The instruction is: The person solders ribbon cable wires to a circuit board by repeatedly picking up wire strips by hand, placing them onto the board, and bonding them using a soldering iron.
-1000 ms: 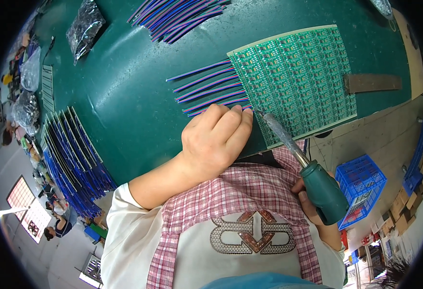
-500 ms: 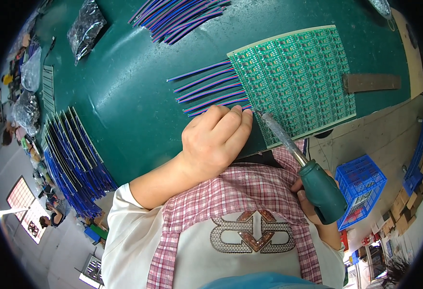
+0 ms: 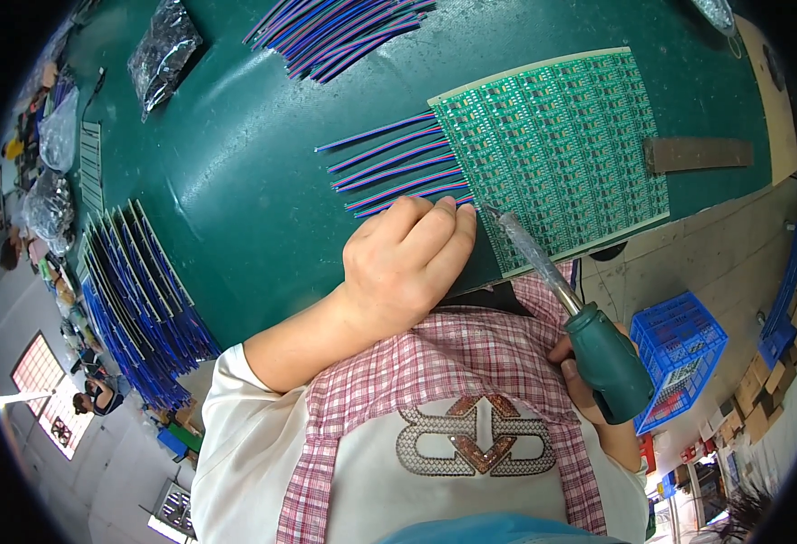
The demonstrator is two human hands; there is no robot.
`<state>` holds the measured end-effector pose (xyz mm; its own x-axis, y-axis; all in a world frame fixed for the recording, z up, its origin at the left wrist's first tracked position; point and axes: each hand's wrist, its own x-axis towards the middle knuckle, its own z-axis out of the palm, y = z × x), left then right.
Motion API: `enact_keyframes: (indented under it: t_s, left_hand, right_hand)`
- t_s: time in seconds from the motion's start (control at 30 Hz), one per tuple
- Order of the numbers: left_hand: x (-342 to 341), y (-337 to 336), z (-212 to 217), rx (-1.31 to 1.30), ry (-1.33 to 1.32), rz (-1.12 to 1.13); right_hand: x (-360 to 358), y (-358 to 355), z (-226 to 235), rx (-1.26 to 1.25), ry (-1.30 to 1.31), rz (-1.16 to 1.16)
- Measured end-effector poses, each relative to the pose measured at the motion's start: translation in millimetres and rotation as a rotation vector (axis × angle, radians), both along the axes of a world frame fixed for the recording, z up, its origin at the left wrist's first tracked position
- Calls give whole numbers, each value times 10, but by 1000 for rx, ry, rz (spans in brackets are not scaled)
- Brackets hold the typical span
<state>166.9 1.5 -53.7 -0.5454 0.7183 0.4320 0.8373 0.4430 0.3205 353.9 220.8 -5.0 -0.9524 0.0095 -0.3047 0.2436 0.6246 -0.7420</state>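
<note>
Bench: frame is mostly filled by the green benchtop (image 3: 235,199). The green PCB panel (image 3: 557,136) is laid flat on it, right of upper centre, with the flat brown bar (image 3: 699,155) laid across its right edge

Soldering iron (image 3: 609,363): long axis is run diagonally, green handle at lower right, tip at upper left by the panel's lower left edge. Its handle is gripped by the right hand (image 3: 582,385), mostly hidden behind it

Left hand (image 3: 406,258): placed at frame centre, below and left of the panel. Fingers are curled, and the lowest of the multicolour wire leads (image 3: 388,170) appears pinched at its panel end; exact pinch point is hidden under the knuckles

Key relation: leads are laid near-level, running leftward from the panel's left edge. Panel is set up and right of the left hand, nearer to it than to the right hand. Iron tip (image 3: 491,209) is held just right of the left fingertips; contact with the panel can't be told
</note>
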Motion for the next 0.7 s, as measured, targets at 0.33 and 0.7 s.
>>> enact_keyframes:
  t_s: [0.33, 0.7]
  left_hand:
    - [16, -1, 2, -8, 1, 11]
    - [19, -10, 14, -29, 19, -2]
  right_hand:
    - [-15, -91, 25, 45, 10, -64]
    - [-11, -113, 27, 67, 5, -82]
